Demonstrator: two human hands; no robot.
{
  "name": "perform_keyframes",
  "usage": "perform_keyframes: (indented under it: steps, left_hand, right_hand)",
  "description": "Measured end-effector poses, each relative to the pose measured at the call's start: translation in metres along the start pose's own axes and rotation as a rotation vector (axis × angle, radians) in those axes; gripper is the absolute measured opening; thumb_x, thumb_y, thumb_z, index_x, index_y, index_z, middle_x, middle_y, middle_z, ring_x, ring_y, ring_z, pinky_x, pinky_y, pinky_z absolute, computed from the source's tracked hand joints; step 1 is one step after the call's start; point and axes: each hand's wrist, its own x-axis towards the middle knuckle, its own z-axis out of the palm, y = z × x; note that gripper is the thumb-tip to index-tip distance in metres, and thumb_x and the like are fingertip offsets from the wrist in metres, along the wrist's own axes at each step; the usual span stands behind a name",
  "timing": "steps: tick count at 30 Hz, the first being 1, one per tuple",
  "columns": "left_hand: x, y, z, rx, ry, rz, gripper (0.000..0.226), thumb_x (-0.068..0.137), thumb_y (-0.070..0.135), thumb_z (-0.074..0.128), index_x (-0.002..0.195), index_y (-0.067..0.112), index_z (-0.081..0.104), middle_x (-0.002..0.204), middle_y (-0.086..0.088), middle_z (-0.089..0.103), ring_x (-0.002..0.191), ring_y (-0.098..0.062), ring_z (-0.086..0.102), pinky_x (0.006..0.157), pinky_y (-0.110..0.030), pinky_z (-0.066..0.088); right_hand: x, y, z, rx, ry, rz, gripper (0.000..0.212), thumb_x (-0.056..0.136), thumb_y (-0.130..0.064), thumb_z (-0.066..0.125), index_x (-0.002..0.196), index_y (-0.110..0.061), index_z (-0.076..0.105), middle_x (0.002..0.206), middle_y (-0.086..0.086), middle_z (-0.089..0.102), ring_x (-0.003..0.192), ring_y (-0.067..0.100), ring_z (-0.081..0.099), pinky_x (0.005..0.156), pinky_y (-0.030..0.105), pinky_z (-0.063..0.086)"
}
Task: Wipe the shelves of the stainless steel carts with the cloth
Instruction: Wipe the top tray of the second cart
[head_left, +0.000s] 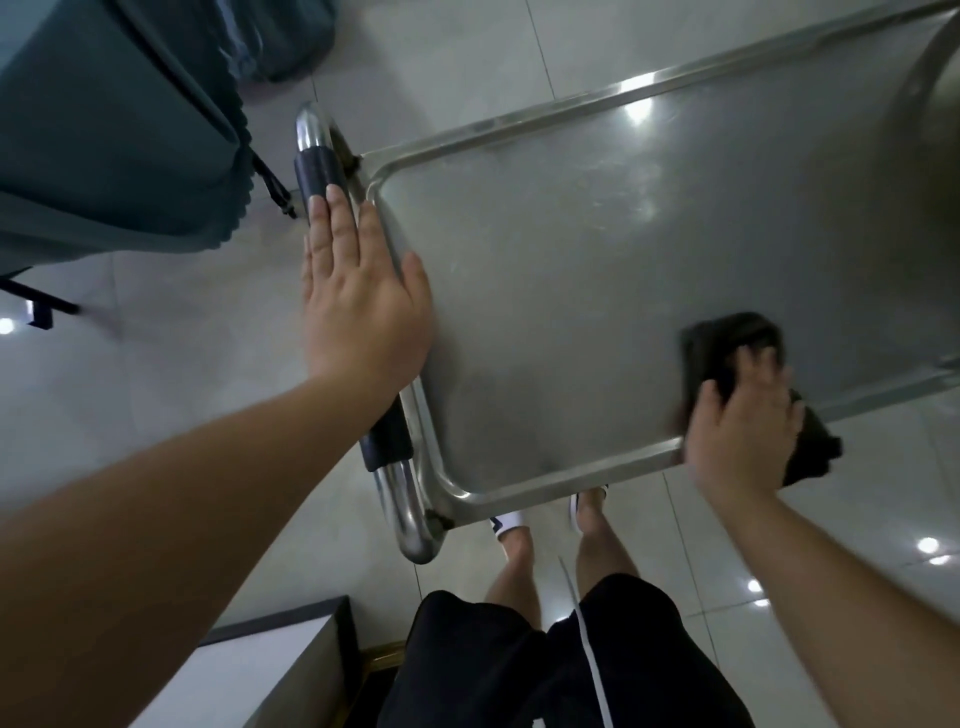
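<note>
The top shelf (597, 249) of a stainless steel cart fills the middle of the head view, with a raised rim all round. My left hand (358, 296) lies flat with straight fingers on the cart's handle (317, 166), a chrome tube with black grips along the shelf's left end. My right hand (743, 431) presses a dark cloth (722, 343) onto the shelf at its near right edge; the cloth and hand are blurred, and part of the cloth hangs over the rim.
A table draped in teal fabric (114, 130) stands at the left beside the handle. A white and dark box-like piece (270, 670) sits at the bottom left. My legs and sandalled feet (545, 525) are under the cart's near edge on the tiled floor.
</note>
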Motion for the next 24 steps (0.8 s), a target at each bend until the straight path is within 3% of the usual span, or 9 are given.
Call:
perform_keyframes:
  steps: [3, 7, 10, 13, 15, 18, 22, 24]
  left_hand:
    - [0.002, 0.000, 0.001, -0.009, 0.010, -0.005, 0.070, 0.111, 0.047, 0.020, 0.170, 0.012, 0.005, 0.178, -0.008, -0.008, 0.163, -0.019, -0.013, 0.131, -0.037, -0.008]
    - [0.002, 0.001, 0.001, -0.005, 0.020, -0.012, 0.069, 0.111, 0.046, 0.022, 0.169, 0.011, 0.008, 0.178, -0.009, -0.005, 0.163, -0.020, -0.011, 0.132, -0.039, -0.005]
    - [0.003, 0.002, 0.001, -0.007, 0.017, 0.000, 0.069, 0.111, 0.046, 0.022, 0.169, 0.011, 0.007, 0.178, -0.009, -0.005, 0.163, -0.020, -0.011, 0.132, -0.040, -0.003]
    - [0.003, 0.001, 0.002, -0.023, 0.015, -0.005, 0.070, 0.111, 0.047, 0.022, 0.170, 0.013, 0.006, 0.178, -0.007, -0.006, 0.163, -0.018, -0.013, 0.132, -0.038, -0.005]
    - [0.003, 0.000, 0.003, -0.028, 0.017, -0.002, 0.070, 0.111, 0.048, 0.021, 0.170, 0.014, 0.005, 0.178, -0.006, -0.007, 0.162, -0.017, -0.014, 0.130, -0.036, -0.007]
    - [0.004, -0.002, 0.005, -0.036, 0.023, -0.002, 0.070, 0.110, 0.047, 0.021, 0.170, 0.016, 0.004, 0.178, -0.005, -0.007, 0.162, -0.015, -0.014, 0.129, -0.035, -0.009]
    - [0.005, -0.004, 0.006, -0.074, 0.021, -0.018, 0.070, 0.106, 0.042, 0.021, 0.170, 0.018, 0.006, 0.178, -0.001, -0.008, 0.161, -0.012, -0.015, 0.130, -0.035, -0.007]
    - [0.005, -0.004, 0.006, -0.075, 0.030, -0.022, 0.070, 0.106, 0.041, 0.022, 0.170, 0.017, 0.006, 0.178, 0.000, -0.007, 0.161, -0.011, -0.015, 0.130, -0.034, -0.007]
  right_hand:
    - [-0.084, -0.062, 0.038, -0.006, -0.043, -0.279, 0.063, 0.103, -0.042, 0.041, 0.159, -0.013, 0.039, 0.168, 0.013, 0.033, 0.154, 0.037, 0.030, 0.124, 0.056, 0.021]
    - [-0.159, -0.135, 0.076, -0.024, -0.288, -0.806, 0.067, 0.103, -0.045, 0.045, 0.165, -0.027, 0.026, 0.174, -0.004, 0.017, 0.162, 0.023, 0.005, 0.127, 0.051, 0.015]
    - [-0.129, -0.140, 0.077, -0.057, -0.415, -1.125, 0.064, 0.105, -0.050, 0.037, 0.165, -0.036, 0.018, 0.174, -0.011, 0.012, 0.161, 0.015, -0.001, 0.129, 0.045, 0.006]
    - [-0.055, -0.109, 0.057, -0.078, -0.431, -1.288, 0.065, 0.101, -0.046, 0.051, 0.162, -0.033, 0.034, 0.171, -0.009, 0.024, 0.160, 0.017, 0.013, 0.129, 0.042, 0.008]
    - [0.004, -0.083, 0.037, -0.038, -0.345, -1.149, 0.065, 0.095, -0.040, 0.061, 0.157, -0.025, 0.046, 0.167, 0.000, 0.036, 0.156, 0.026, 0.029, 0.126, 0.048, 0.019]
    - [0.095, -0.042, 0.008, 0.013, -0.134, -0.721, 0.061, 0.097, -0.038, 0.053, 0.154, -0.016, 0.048, 0.162, 0.016, 0.043, 0.148, 0.039, 0.041, 0.121, 0.056, 0.030]
    - [0.153, -0.046, -0.005, 0.107, 0.047, 0.137, 0.061, 0.106, -0.042, 0.039, 0.162, -0.019, 0.033, 0.172, 0.007, 0.023, 0.159, 0.033, 0.018, 0.128, 0.052, 0.011]
    - [0.136, -0.081, 0.008, 0.147, 0.100, 0.304, 0.061, 0.107, -0.042, 0.038, 0.164, -0.021, 0.030, 0.173, 0.003, 0.020, 0.160, 0.031, 0.014, 0.128, 0.050, 0.007]
